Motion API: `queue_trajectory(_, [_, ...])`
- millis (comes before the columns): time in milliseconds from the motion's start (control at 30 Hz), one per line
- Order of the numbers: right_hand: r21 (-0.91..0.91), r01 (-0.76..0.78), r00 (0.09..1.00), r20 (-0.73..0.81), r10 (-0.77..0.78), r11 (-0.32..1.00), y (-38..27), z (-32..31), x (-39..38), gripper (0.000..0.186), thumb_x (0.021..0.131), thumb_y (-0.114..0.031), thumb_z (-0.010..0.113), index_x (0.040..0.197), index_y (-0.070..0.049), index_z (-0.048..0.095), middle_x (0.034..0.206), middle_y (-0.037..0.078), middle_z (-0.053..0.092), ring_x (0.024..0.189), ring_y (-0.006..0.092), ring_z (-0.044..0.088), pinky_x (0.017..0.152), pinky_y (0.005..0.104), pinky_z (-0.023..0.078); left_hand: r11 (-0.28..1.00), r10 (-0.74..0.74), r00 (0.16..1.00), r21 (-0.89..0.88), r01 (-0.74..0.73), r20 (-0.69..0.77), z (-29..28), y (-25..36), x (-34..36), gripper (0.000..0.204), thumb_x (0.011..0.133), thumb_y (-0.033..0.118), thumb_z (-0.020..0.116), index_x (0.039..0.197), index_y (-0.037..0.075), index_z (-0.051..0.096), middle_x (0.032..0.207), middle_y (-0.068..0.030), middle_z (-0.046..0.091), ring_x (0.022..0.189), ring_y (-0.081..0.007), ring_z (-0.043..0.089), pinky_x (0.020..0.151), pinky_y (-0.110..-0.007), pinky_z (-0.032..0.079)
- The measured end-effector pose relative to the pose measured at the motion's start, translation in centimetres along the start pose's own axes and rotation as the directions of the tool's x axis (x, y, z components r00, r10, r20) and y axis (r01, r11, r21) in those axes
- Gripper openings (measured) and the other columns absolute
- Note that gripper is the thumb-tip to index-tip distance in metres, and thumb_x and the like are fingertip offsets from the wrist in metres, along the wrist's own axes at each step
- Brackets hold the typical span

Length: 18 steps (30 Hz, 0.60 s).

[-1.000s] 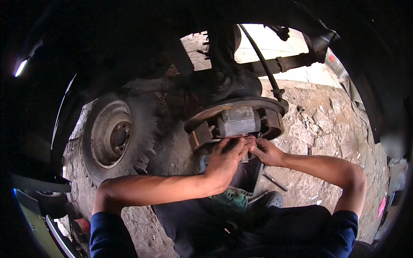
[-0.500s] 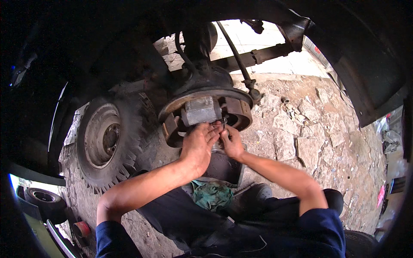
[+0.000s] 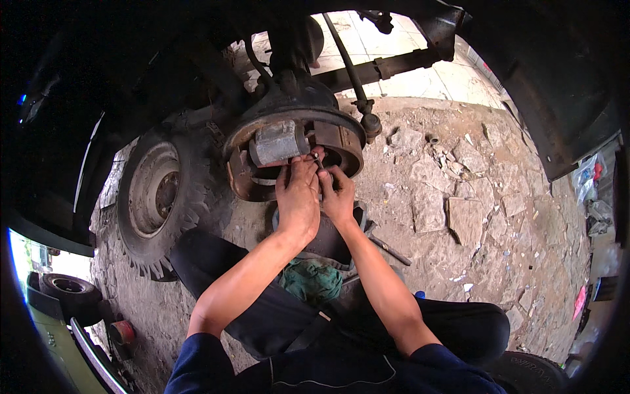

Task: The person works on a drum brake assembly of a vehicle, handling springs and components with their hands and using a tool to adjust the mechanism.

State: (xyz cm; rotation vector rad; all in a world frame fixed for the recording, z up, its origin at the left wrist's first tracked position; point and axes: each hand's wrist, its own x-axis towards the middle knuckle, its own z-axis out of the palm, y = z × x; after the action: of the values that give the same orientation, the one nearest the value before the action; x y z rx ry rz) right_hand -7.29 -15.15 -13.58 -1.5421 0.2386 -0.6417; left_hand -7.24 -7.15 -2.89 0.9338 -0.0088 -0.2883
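Note:
In front of me is a brake assembly with a round backing plate, rusty curved brake shoes and a pale grey cylindrical hub in the middle. Both hands meet just below the hub's right end. My left hand reaches up with its fingers bent and close together against the assembly; what they grip, if anything, is hidden. Beside it, my right hand pinches a small, thin metal piece between thumb and fingers. A dark container-like object lies under the hands.
A large wheel with a knobbly tyre leans at the left. A green rag lies near my legs, and a metal bar is on the ground. A steering rod hangs beyond the brake. Broken stone slabs cover the right.
My view has shifted, so the brake assembly appears farther left. My right forearm has swung more upright and its elbow has come inward. Both hands stay together below the hub.

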Motion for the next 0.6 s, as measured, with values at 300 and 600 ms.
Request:
queue_trajectory(300, [-0.064, 0.259, 0.949, -0.166, -0.266, 0.964, -0.1, 1.2, -0.7, 0.023, 0.09, -0.02, 0.065, 0.096, 0.002, 0.061, 0.083, 0.018, 0.063, 0.076, 0.0331, 0.062, 0.07, 0.0365, 0.048, 1.0, 0.015, 0.999, -0.025, -0.014, 0.041, -0.6, -0.5, -0.4, 0.038, 0.104, 0.025, 0.041, 0.132, 0.0, 0.038, 0.139, -0.0174, 0.044, 0.132, -0.0239, 0.041, 0.107, -0.035, 0.034])
queue_trajectory(600, [-0.085, 0.15, 0.987, -0.039, -0.154, 0.985, -0.8, -0.4, -0.4, 0.027, 0.088, -0.022, 0.067, 0.097, 0.002, 0.06, 0.082, 0.021, 0.065, 0.073, 0.0358, 0.065, 0.065, 0.0379, 0.049, 1.0, 0.007, 0.999, 0.024, -0.008, 0.04, -0.3, -0.3, -0.3, 0.032, 0.104, 0.023, 0.041, 0.126, 0.0, 0.042, 0.13, -0.0178, 0.05, 0.125, -0.0238, 0.047, 0.102, -0.034, 0.037])
